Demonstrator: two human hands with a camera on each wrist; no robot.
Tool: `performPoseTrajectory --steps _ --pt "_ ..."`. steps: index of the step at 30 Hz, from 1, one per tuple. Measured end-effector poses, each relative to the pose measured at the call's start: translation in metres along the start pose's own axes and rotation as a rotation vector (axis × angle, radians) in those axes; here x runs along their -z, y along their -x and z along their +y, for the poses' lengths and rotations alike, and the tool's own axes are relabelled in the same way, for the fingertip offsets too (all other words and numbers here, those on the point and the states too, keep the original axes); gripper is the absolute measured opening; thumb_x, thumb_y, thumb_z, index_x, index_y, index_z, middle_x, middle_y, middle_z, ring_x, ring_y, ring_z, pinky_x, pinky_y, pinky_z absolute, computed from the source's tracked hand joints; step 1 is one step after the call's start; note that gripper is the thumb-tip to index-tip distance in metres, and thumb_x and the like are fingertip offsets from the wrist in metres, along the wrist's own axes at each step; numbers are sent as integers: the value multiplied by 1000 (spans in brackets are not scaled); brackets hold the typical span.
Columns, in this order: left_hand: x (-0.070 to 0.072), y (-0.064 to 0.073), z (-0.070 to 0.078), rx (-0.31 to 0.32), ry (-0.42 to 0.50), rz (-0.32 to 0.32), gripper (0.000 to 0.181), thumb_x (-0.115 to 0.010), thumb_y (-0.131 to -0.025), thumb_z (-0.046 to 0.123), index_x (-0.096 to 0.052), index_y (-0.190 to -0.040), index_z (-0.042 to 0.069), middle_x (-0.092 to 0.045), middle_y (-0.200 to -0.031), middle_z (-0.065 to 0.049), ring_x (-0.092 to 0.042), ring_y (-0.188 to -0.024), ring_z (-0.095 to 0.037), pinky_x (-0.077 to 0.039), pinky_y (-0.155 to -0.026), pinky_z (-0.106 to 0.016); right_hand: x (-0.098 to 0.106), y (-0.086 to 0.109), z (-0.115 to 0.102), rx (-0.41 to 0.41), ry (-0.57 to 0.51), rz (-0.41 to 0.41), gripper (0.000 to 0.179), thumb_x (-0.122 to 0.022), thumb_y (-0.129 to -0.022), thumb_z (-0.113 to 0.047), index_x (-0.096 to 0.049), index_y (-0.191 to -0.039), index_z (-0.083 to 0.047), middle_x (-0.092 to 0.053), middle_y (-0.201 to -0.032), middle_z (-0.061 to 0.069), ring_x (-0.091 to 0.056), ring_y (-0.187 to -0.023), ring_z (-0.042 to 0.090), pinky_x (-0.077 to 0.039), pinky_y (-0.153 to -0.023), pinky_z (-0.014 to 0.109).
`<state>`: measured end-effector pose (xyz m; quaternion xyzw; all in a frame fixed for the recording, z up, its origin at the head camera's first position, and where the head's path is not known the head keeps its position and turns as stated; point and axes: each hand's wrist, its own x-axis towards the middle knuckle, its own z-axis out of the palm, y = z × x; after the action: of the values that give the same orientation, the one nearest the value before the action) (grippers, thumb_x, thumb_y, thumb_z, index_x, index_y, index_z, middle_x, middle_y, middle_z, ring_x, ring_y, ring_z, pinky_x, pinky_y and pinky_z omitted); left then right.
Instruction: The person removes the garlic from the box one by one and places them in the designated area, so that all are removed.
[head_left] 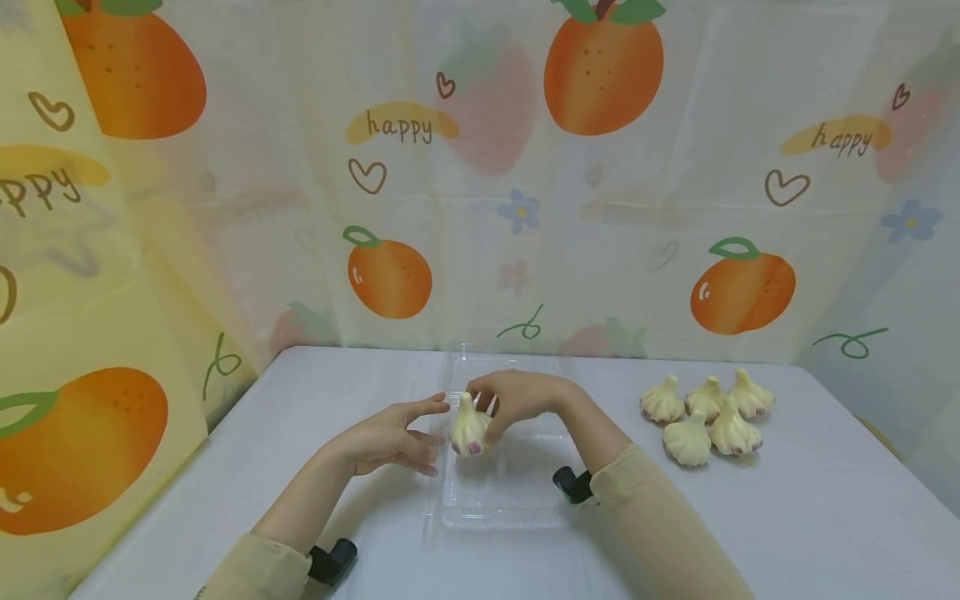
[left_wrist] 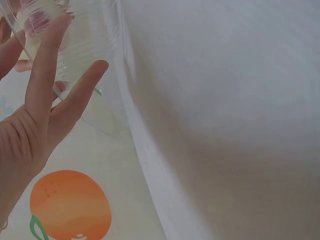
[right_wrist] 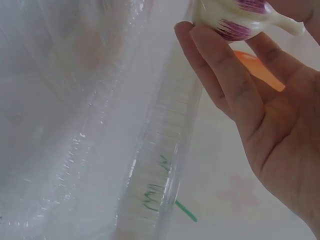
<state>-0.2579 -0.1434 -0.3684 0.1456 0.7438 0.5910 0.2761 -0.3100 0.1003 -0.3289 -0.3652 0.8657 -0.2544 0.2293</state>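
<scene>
A white garlic bulb (head_left: 468, 427) with purple streaks hangs over the left part of a clear plastic container (head_left: 510, 518), its stem pointing up in the head view. The thumb and fingers of my right hand (head_left: 521, 396) hold it from the right side. In the right wrist view the bulb (right_wrist: 235, 22) sits at the fingertips, partly cut off by the top edge. My left hand (head_left: 393, 437) is at the container's left side with its fingers loosely extended. Seen from the left wrist, those fingers (left_wrist: 45, 75) overlap the clear ribbed plastic wall (left_wrist: 90, 45).
Several more garlic bulbs (head_left: 708, 421) lie grouped on the white tabletop (head_left: 795, 517) to the right of the container. Behind the table hangs a fruit-printed curtain (head_left: 622, 200), which also runs along the left side. A black wrist camera (head_left: 333, 561) sits at the left cuff.
</scene>
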Motion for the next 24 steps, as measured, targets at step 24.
performPoseTrajectory --steps 24 --pt "-1 -1 -1 10 -11 7 83 -64 -83 -7 -25 -155 1 -3 -170 -4 -35 -145 -46 -62 -88 -40 28 26 -1 -20 -69 56 46 -76 -75 -20 -61 -118 -22 -65 -118 6 -67 -100 21 -57 -85 32"
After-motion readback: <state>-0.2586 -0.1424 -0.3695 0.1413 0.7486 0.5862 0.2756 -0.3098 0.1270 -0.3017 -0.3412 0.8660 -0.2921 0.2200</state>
